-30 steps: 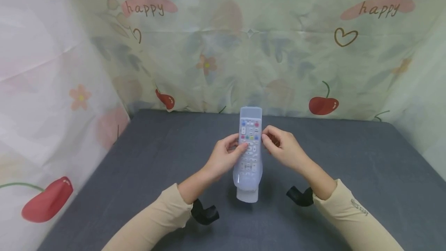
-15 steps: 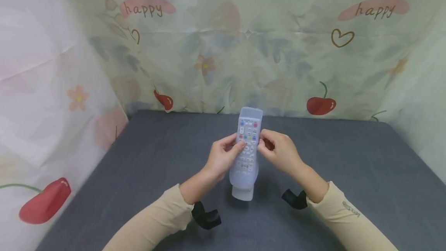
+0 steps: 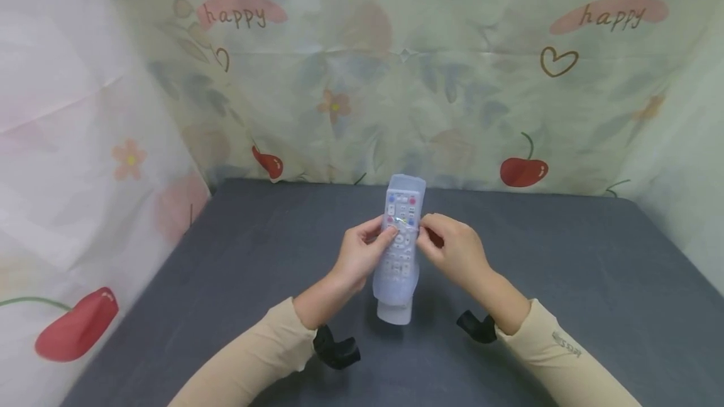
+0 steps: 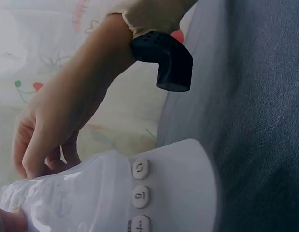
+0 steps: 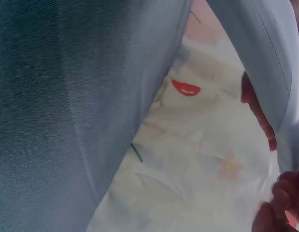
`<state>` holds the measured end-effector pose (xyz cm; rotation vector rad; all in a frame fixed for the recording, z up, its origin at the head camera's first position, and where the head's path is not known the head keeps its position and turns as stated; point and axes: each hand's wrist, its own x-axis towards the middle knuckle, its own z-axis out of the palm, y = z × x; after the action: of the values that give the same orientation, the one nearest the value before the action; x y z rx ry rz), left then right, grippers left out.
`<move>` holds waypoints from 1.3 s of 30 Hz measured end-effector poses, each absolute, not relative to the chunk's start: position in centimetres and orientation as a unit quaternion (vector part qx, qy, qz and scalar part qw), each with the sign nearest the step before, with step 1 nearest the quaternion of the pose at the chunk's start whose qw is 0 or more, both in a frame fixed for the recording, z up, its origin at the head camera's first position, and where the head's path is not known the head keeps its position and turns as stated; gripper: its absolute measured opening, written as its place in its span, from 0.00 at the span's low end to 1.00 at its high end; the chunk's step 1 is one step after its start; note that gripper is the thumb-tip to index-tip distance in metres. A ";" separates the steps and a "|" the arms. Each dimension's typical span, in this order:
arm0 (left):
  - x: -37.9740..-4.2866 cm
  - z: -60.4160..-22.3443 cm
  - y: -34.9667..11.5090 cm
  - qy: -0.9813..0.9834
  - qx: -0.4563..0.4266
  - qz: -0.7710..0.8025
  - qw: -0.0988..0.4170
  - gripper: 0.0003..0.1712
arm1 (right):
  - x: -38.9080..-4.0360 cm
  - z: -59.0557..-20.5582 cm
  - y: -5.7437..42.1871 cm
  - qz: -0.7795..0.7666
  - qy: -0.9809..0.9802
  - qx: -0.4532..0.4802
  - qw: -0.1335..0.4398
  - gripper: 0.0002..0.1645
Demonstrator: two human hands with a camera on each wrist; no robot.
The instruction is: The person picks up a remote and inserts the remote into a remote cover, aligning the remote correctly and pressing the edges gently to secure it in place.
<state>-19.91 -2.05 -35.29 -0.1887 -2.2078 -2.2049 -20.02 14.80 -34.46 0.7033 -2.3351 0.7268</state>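
A white remote control (image 3: 394, 314) stands tilted over the table inside a translucent sleeve-like cover (image 3: 406, 183). Its lower end sticks out of the cover, bare, with round buttons showing in the left wrist view; the cover's top reaches past the buttons. My left hand (image 3: 357, 255) grips the covered remote from the left, thumb on its face and fingers behind. At the right edge, the thumb and index finger of my right hand (image 3: 455, 247) pinch the cover. In the right wrist view, those fingertips (image 5: 280, 197) sit at the lower right corner, partly cut off.
A dark grey cloth-covered table (image 3: 271, 231) lies below the hands. Behind it hangs a printed curtain (image 3: 452, 105), with another sheet on the left. Black curved wrist mounts (image 3: 336, 349) jut out from both sleeves.
The right hand has moved slightly left and closed in on the cover's edge. The remote has shifted a little left and tilted, and the cover wrinkles across its middle.
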 end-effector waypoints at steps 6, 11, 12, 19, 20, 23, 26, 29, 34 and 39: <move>-20.2 -35.2 -2.0 -0.712 -0.073 -0.697 0.033 0.21 | -19.4 -35.1 14.3 0.295 -0.874 0.252 0.291 0.07; -20.3 -35.3 -1.9 -0.710 -0.068 -0.699 0.057 0.20 | -19.1 -35.3 13.7 0.356 -0.868 0.250 0.241 0.21; -20.3 -35.3 -1.8 -0.709 -0.068 -0.699 0.061 0.20 | -19.1 -35.3 13.6 0.365 -0.865 0.248 0.237 0.24; -20.1 -34.9 -1.9 -0.720 -0.078 -0.687 0.054 0.21 | -19.7 -35.7 13.6 0.449 -0.845 0.200 0.211 0.27; -20.1 -34.8 -2.0 -0.725 -0.082 -0.682 0.048 0.21 | -19.7 -35.7 13.7 0.463 -0.840 0.196 0.204 0.27; -20.2 -34.4 -2.3 -0.738 -0.088 -0.667 0.047 0.20 | -19.8 -35.6 13.8 0.490 -0.832 0.187 0.182 0.28; -20.4 -34.0 -2.7 -0.740 -0.089 -0.663 0.079 0.18 | -19.7 -35.4 13.9 0.505 -0.829 0.178 0.161 0.29; -20.5 -33.8 -2.8 -0.731 -0.094 -0.665 0.121 0.15 | -19.7 -35.3 13.9 0.506 -0.832 0.170 0.150 0.29; -20.8 -34.4 -2.7 -0.738 -0.117 -0.638 0.186 0.11 | -19.7 -35.1 13.9 0.502 -0.836 0.168 0.141 0.27; -20.9 -34.7 -2.4 -0.753 -0.120 -0.604 0.232 0.09 | -19.6 -35.0 13.8 0.505 -0.837 0.169 0.127 0.22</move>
<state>-20.85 -2.38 -34.74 -0.3303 -2.0694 -1.6592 -19.60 13.84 -35.00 0.4914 -2.4366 1.4701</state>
